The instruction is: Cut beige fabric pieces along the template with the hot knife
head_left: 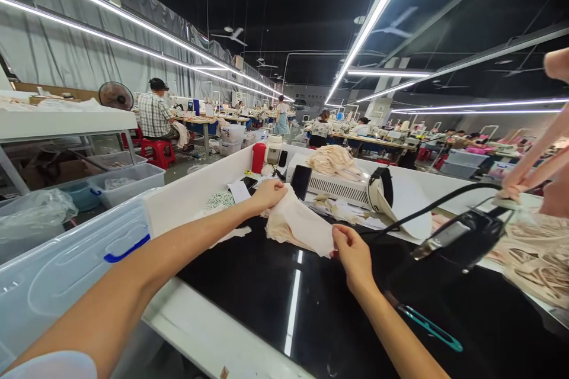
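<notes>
A pale cream cloth piece (pixel 309 222) is stretched between my two hands above the glossy black tabletop (pixel 249 290). My left hand (pixel 270 195) pinches its upper left corner between thumb and fingers. At the lower right end, my right hand (pixel 353 253) pinches the edge the same way. Below and behind the cloth, a stack of similar cream pieces (pixel 279 232) shows its layered edges, partly hidden. Farther right lies a teal slotted tool (pixel 433 327), beside a black device with a cord (pixel 460 243).
Behind my hands stand a white slotted machine (pixel 335 185) with a cloth pile (pixel 335 161) on it, a phone (pixel 301 180) and a red container (pixel 258 158). Cream straps (pixel 540 254) lie at right. Lidded plastic bins (pixel 84 284) flank the table's left. A person (pixel 155 109) sits beyond.
</notes>
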{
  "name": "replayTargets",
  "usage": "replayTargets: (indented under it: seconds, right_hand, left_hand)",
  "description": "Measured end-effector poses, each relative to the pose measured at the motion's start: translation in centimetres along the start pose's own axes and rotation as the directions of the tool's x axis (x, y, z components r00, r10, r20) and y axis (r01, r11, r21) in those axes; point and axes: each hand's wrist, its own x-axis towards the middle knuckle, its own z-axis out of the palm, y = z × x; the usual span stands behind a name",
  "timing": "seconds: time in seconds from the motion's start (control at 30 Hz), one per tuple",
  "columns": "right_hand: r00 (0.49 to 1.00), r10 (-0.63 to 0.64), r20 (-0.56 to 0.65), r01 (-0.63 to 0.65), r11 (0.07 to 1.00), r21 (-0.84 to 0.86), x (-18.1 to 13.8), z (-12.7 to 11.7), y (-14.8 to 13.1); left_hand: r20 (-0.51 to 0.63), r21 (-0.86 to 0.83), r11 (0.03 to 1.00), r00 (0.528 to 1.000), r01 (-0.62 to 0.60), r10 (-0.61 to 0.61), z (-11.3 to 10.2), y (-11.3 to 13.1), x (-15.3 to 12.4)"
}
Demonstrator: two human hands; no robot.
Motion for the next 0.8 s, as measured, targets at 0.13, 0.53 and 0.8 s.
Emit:
replayTargets:
  seconds: [0.13, 0.53, 0.8]
  right_hand:
    - [0.999, -0.045, -0.023, 0.042, 0.992, -0.121, 2.6, -0.6, 1.1]
    - [0.978, -0.179, 0.105, 0.208, 0.861, -0.465, 5.1, -0.1, 4.5]
    - [0.956, -0.282, 0.077, 0.279, 0.806, -0.522, 3.5, -0.7, 4.7]
  left_hand:
    - [0.018, 0.097, 0.994, 0.998, 0.057, -0.059, 1.0, -1.3, 1.8]
    - [0.100, 0.200, 0.963, 0.974, 0.179, -0.201, 1.9, -3.7, 1.5]
    - [0.163, 0.206, 0.972, 0.975, 0.114, -0.149, -0.4, -4.4, 1.1]
